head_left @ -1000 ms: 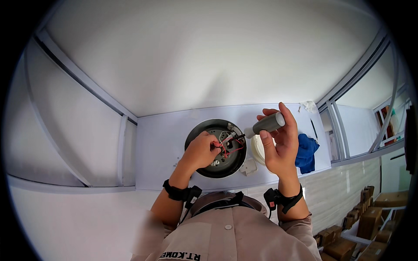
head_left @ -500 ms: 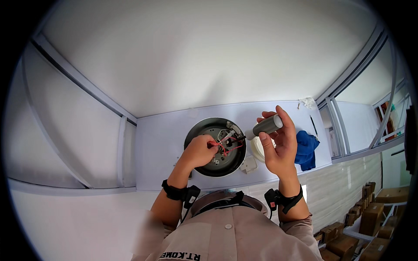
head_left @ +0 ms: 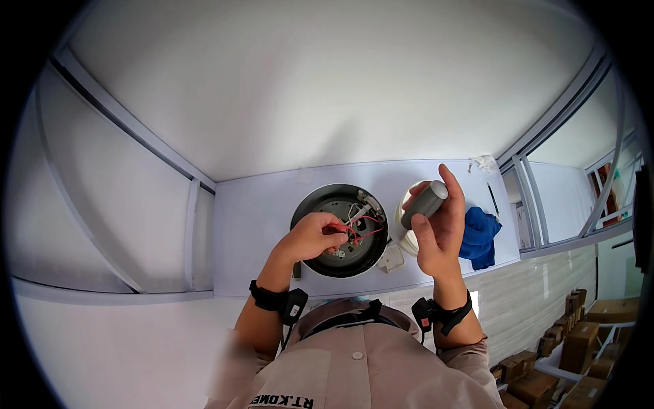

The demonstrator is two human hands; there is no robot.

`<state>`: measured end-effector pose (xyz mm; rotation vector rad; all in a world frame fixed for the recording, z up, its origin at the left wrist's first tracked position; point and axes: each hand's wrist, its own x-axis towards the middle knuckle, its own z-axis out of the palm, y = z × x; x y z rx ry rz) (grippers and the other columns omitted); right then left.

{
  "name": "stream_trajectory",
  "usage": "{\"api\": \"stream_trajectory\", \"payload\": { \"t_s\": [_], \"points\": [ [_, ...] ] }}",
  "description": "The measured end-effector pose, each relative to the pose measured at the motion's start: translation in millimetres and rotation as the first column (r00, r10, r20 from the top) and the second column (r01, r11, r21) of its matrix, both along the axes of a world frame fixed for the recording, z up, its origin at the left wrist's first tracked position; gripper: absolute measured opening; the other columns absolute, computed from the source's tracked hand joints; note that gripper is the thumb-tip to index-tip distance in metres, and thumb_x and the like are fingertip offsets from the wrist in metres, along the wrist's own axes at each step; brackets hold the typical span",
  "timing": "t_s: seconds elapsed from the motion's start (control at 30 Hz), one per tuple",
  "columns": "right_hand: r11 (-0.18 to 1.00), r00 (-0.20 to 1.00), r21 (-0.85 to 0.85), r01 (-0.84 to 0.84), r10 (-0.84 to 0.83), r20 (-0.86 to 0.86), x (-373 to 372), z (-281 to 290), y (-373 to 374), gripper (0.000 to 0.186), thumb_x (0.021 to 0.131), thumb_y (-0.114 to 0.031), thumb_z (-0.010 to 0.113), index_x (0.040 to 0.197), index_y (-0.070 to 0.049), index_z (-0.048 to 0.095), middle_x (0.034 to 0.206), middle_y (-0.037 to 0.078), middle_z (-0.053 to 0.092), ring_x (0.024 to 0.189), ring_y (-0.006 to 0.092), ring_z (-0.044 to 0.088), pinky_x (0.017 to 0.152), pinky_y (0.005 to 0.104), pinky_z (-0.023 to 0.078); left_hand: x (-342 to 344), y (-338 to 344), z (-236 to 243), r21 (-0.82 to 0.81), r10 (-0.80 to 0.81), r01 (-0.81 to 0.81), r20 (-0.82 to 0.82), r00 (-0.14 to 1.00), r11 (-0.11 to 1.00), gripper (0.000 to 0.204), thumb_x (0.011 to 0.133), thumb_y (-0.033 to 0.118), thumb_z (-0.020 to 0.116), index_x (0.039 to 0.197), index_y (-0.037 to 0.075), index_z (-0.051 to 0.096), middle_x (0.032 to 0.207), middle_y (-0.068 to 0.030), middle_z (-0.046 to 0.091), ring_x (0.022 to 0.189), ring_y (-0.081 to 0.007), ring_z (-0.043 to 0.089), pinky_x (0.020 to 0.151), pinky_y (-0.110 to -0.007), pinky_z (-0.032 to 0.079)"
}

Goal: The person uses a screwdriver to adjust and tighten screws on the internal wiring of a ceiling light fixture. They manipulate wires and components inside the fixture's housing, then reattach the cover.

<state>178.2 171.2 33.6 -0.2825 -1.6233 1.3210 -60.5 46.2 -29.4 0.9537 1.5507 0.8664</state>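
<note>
My left hand (head_left: 320, 235) pinches red wires (head_left: 336, 228) inside a dark round metal housing (head_left: 308, 260), which also holds white wires, small metal brackets and other parts. My right hand (head_left: 439, 242) is wrapped round a grey cylinder with a pale end cap (head_left: 426, 203), held at a slant. Behind that hand, a cream round object (head_left: 409, 244) is partly hidden. A small white plastic piece (head_left: 390, 260) lies right of the housing, and a small dark object (head_left: 297, 271) shows beside my left hand.
The white table (head_left: 242, 238) has a wall behind it and framed panels on both sides. A blue cloth (head_left: 481, 238), a thin black stick (head_left: 492, 198) and crumpled white material (head_left: 484, 162) lie at right. Cardboard boxes (head_left: 580, 344) stand low at the lower right.
The grey cylinder has tilted more steeply, its lower end moving rightward and down, away from the housing. My left hand has shifted slightly left and down, still on the red wires.
</note>
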Motion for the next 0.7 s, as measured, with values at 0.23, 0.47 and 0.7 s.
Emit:
{"api": "stream_trajectory", "payload": {
  "t_s": [0.23,0.47,0.7],
  "points": [
    [0.999,0.881,-0.023,0.023,-0.010,0.474,-7.1,-5.2,4.8,0.054,0.091,-0.003,0.070,0.142,-0.009,0.055,0.102,0.005,0.060,0.081,0.0123,0.056,0.074,0.0300,0.050,-0.7,3.4,-2.0,0.017,0.004,-0.004,0.000,1.000,1.000,0.018,0.096,0.010,0.077,0.109,-0.002,0.070,0.089,-0.0032,0.071,0.074,-0.0097,0.065,0.067,-0.027,0.054],
    [0.965,0.734,0.261,-0.034,-0.153,0.662,-34.4,-44.1,2.7,0.037,0.088,-0.005,0.075,0.121,-0.010,0.059,0.109,0.017,0.069,0.083,0.0418,0.069,0.071,0.0493,0.054,-1.9,7.0,-9.5,0.024,-0.012,0.012,-0.002,1.000,1.000,0.018,0.096,0.008,0.077,0.110,-0.001,0.071,0.092,-0.0029,0.073,0.074,-0.0090,0.064,0.065,-0.026,0.053],
    [0.951,0.592,0.292,-0.098,-0.180,0.786,-47.5,-52.0,3.7,0.035,0.091,-0.016,0.076,0.122,-0.012,0.060,0.082,0.019,0.072,0.076,0.0444,0.070,0.066,0.0538,0.054,-0.7,8.9,-5.8,0.001,-0.021,0.021,0.027,0.999,1.000,0.019,0.095,0.006,0.077,0.112,0.000,0.071,0.097,-0.0036,0.075,0.077,-0.0091,0.066,0.068,-0.026,0.054]
  ]
}}
